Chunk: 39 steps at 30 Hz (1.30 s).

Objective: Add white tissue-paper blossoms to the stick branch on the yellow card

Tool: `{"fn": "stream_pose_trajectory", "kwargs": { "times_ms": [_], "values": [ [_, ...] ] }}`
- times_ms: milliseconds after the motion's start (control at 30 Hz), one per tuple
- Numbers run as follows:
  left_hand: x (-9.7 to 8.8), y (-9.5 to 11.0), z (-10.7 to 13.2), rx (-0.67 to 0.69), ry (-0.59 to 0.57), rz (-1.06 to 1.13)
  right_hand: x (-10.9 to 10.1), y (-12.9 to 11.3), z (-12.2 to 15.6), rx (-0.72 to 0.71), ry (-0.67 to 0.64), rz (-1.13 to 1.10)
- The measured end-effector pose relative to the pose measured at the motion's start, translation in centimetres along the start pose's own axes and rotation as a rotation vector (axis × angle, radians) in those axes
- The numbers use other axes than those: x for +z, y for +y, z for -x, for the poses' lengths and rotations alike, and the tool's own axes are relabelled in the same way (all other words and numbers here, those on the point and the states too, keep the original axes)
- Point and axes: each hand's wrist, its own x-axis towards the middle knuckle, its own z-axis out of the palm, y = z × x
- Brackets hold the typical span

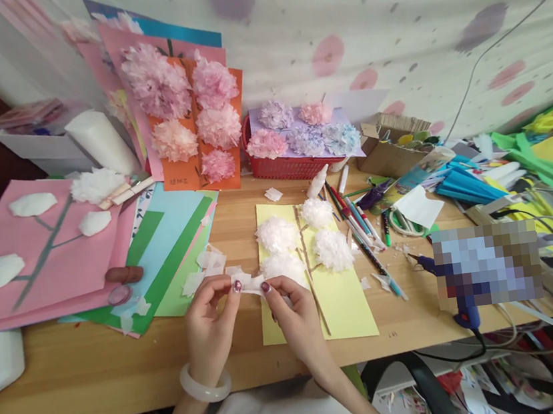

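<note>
My left hand (210, 326) and my right hand (292, 316) pinch the two ends of a small folded piece of white tissue paper (250, 284) just above the wooden desk (100, 376). A pale bangle sits on my left wrist. Right behind my hands lies a yellow card (341, 300) with several white tissue-paper flowers (277, 234) glued along a thin brown stem. Small white paper scraps (208, 266) lie to the left of the card.
Coloured paper sheets (174, 239) and a pink card with white flowers (36, 263) lie at the left. An orange flower card (195, 123) and a red basket (286, 162) stand at the back. Pens (359, 224), a blue glue gun (462, 305) and cables crowd the right.
</note>
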Motion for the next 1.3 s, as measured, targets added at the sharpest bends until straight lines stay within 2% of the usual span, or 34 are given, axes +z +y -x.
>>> {"fn": "stream_pose_trajectory", "kwargs": {
  "times_ms": [133,233,400,467,567,633,667,767,867,967,1133,1300],
  "values": [
    [-0.2,-0.5,-0.1,-0.072,0.082,0.068,0.1,0.1,-0.2,0.024,0.042,-0.052],
    [-1.1,-1.3,-0.8,-0.115,0.105,0.049,0.1,0.0,-0.5,0.046,0.058,-0.102],
    [-3.6,-2.9,-2.7,0.018,-0.008,-0.324,0.2,-0.3,-0.7,0.06,0.051,-0.12],
    [-4.1,-3.1,-3.0,0.084,-0.008,-0.49,0.3,-0.3,-0.7,0.072,0.044,-0.128],
    [-3.8,-2.5,-2.6,0.19,0.08,-0.61,0.4,-0.3,-0.8,0.086,0.039,-0.124],
    [-3.2,-1.4,-2.1,0.326,0.119,-0.597,0.4,-0.3,-0.9,0.09,0.035,-0.107],
    [-2.9,-0.9,-1.8,0.405,0.102,-0.578,0.4,-0.3,-0.9,0.089,0.032,-0.104],
    [-2.1,0.5,-1.1,0.56,-0.075,-0.545,0.4,-0.2,-1.1,0.081,0.014,-0.127],
    [-1.6,0.8,-0.8,0.59,-0.19,-0.596,0.4,0.0,-1.1,0.087,-0.031,-0.176],
    [-1.4,0.5,-0.8,0.598,-0.201,-0.63,0.3,0.2,-0.9,0.119,-0.074,-0.271],
    [-1.5,0.3,-0.8,0.581,-0.183,-0.584,0.1,0.5,-0.6,0.19,-0.129,-0.403],
    [-1.7,0.5,-0.8,0.558,-0.081,-0.546,0.0,0.5,-0.3,0.146,-0.197,-0.361]
  ]
}}
